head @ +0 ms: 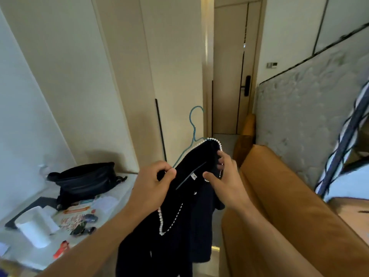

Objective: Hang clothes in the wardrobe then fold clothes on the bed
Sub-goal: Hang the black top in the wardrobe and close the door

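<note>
Head view: the left hand (pixel 153 182) pinches the black garment (pixel 179 226) at one shoulder between thumb and fingers; the right hand (pixel 223 176) grips the pearl-trimmed neckline, fingers curled over it. Above them rises the blue hanger (pixel 193 124), before closed wardrobe doors (pixel 123 76).

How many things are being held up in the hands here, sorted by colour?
Black: 1, the garment with white bead trim, pinched by the left hand and touched by the right hand.
Blue: 1, the wire hanger inside its neckline.
Total: 2
</note>
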Motion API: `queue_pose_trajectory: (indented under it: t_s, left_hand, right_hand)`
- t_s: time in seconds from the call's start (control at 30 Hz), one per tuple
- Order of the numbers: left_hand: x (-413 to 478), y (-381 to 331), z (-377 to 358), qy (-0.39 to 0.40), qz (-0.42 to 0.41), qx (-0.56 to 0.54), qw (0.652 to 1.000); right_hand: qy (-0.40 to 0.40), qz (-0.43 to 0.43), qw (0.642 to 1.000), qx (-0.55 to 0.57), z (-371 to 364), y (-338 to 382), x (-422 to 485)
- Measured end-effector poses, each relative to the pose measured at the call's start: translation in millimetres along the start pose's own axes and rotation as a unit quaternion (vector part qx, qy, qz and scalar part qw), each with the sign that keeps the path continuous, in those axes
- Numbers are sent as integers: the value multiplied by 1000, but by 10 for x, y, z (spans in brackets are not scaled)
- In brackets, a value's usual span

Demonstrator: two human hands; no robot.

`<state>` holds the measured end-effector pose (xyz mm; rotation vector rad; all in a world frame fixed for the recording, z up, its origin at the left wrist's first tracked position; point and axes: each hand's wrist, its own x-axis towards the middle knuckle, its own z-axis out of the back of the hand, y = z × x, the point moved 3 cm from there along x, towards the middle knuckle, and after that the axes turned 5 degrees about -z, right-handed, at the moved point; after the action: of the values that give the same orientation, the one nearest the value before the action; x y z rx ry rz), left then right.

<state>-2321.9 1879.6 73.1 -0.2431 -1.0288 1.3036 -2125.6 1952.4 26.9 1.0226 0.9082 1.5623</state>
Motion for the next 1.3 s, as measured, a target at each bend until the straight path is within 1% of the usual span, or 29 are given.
queue_pose_trajectory:
  t_s: [0.1,0.17,0.27,0.4,0.5,0.63,0.73,0.83,0.93,1.1,1.2,1.3]
  left_hand:
    - [517,156,-367,27,-5,-38,999]
    - [889,305,-635,30,5,-68,997]
    - [1396,435,-1001,26,29,-135,990]
    - [2073,474,-1378,46,65,-220,972]
    - [2630,524,-1650,66,117,-296,946]
    - [3299,619,-2010,112,127,-308,936]
    - [3729,722,-2257,163,126,-330,921]
    - [4145,860,-2520,213,105,-354,905]
    - [4553,990,-2778,257,110,-372,885]
    - [5243,1178,-3178,294,122,-388,865]
    - [5629,1278,-3376,298,122,-393,861]
    - [6021,1393,-3624,300,125,-399,858]
  right_hand:
    - [50,-7,999,-1,-145,-75,307]
    - [90,-16,996,14,-212,-79,564]
    - [113,-14,993,4,-222,-64,960]
    - [84,-41,995,16,-55,-37,1544]
    - [67,-53,996,40,99,-60,2037]
    - [73,-51,996,24,320,-106,2648]
    - [63,-53,996,-25,470,-206,3102]
    - [33,-66,994,-76,549,-342,3569]
    - [-10,-104,989,-101,599,-458,4052]
    - [-71,-147,969,-183,679,-593,4803]
    - [-105,-133,959,-225,715,-724,5214]
    - [-156,-111,942,-277,747,-922,5623]
